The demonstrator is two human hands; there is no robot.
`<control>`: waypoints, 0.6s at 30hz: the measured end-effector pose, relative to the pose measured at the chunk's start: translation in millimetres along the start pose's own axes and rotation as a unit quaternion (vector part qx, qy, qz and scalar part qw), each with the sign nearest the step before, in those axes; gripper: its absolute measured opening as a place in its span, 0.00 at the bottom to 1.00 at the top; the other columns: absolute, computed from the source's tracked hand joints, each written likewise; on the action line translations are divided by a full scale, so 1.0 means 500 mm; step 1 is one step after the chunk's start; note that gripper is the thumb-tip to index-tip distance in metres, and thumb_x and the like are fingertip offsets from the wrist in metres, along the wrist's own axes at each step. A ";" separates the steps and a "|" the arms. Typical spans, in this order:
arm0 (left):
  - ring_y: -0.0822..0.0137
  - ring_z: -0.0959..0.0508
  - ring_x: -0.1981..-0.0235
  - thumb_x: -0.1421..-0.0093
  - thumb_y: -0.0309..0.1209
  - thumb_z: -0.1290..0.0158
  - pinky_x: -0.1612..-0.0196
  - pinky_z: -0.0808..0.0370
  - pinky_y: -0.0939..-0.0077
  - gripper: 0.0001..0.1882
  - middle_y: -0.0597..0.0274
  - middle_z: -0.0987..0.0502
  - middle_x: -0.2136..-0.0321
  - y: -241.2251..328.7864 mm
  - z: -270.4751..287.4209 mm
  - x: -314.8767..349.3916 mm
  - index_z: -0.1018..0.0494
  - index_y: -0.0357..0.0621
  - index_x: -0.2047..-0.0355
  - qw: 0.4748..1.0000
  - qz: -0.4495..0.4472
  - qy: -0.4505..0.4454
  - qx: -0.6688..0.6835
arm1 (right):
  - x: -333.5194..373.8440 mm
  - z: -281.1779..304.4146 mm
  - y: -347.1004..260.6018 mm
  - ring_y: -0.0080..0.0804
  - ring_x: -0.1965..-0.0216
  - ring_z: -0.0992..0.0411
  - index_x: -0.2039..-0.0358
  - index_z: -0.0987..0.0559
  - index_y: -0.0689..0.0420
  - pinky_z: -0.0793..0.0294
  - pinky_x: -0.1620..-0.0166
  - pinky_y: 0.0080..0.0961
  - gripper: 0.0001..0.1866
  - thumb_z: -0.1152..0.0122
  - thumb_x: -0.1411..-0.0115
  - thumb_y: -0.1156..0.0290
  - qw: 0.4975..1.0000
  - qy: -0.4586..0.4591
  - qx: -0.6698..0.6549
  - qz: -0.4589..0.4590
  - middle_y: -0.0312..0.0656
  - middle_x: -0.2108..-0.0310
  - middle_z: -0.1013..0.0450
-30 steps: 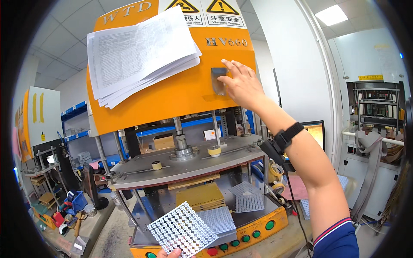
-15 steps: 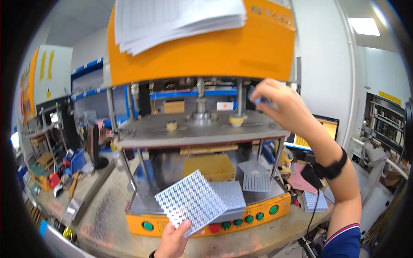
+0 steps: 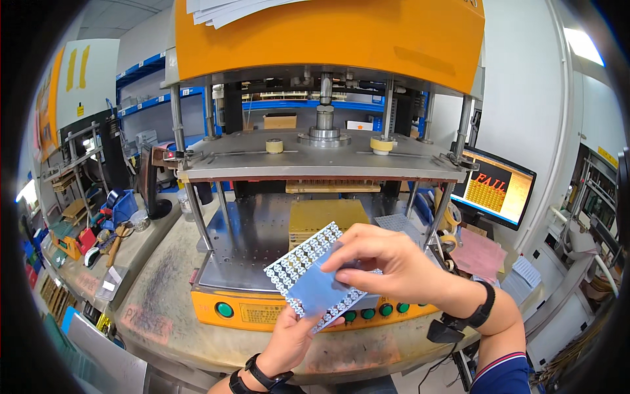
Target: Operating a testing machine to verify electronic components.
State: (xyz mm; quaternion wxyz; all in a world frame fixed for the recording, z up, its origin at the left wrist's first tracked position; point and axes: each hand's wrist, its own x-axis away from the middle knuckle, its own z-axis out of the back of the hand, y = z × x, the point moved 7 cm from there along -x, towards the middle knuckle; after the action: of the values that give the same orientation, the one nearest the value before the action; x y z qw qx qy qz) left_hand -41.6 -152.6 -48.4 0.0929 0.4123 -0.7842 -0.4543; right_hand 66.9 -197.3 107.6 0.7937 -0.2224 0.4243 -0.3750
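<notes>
My left hand (image 3: 289, 338) grips the lower edge of a white circuit board panel (image 3: 282, 276), covered in rows of small round dark-and-silver patterns. The panel is tilted in front of the press. Over its middle lies a flat blue piece (image 3: 312, 289), a cloth or film, pinched by my right hand (image 3: 387, 259) between thumb and fingers. My right hand hides part of the panel. Behind them, a gold-coloured plate fixture (image 3: 328, 217) sits on the perforated steel bed (image 3: 252, 230) of the press.
An orange-headed press (image 3: 328, 39) with steel posts and a raised steel plate (image 3: 243, 154) stands ahead. Green buttons (image 3: 224, 309) line its orange front. A lit monitor (image 3: 495, 187) and pink sheet (image 3: 479, 249) are right; tools and a blue bin (image 3: 123, 209) are left.
My right hand has come down from beside the raised plate to the panel, bringing the blue piece onto it. The view has shifted, and the panel is now partly covered.
</notes>
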 end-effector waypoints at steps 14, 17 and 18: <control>0.59 0.25 0.50 0.34 0.35 0.51 0.50 0.22 0.60 0.23 0.54 0.29 0.48 -0.006 -0.009 -0.008 0.40 0.37 0.43 1.000 -0.023 -0.013 0.003 | 0.014 0.009 0.068 0.30 0.64 0.26 0.60 0.20 0.54 0.24 0.66 0.22 0.13 0.35 0.48 0.79 0.968 0.080 0.230 0.063 0.39 0.62 0.30; 0.59 0.25 0.50 0.33 0.41 0.53 0.50 0.23 0.60 0.26 0.53 0.29 0.48 -0.002 -0.019 -0.011 0.42 0.35 0.42 0.997 -0.054 -0.059 0.016 | 0.016 0.006 0.067 0.32 0.66 0.26 0.60 0.21 0.54 0.23 0.67 0.23 0.14 0.34 0.48 0.78 0.957 0.084 0.271 0.060 0.40 0.61 0.30; 0.59 0.25 0.50 0.33 0.41 0.53 0.50 0.23 0.60 0.26 0.53 0.29 0.48 -0.002 -0.021 -0.011 0.42 0.35 0.42 0.997 -0.054 -0.058 0.015 | 0.017 0.004 0.069 0.32 0.66 0.26 0.61 0.21 0.53 0.23 0.67 0.24 0.13 0.34 0.48 0.78 0.954 0.085 0.282 0.059 0.40 0.61 0.30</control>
State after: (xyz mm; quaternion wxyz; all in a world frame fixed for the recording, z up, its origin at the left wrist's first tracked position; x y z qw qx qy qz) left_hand -32.0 -155.8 -41.9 0.0162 0.4281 -0.7718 -0.4698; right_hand 85.5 -182.5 81.1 0.8059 0.0685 0.3798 -0.4490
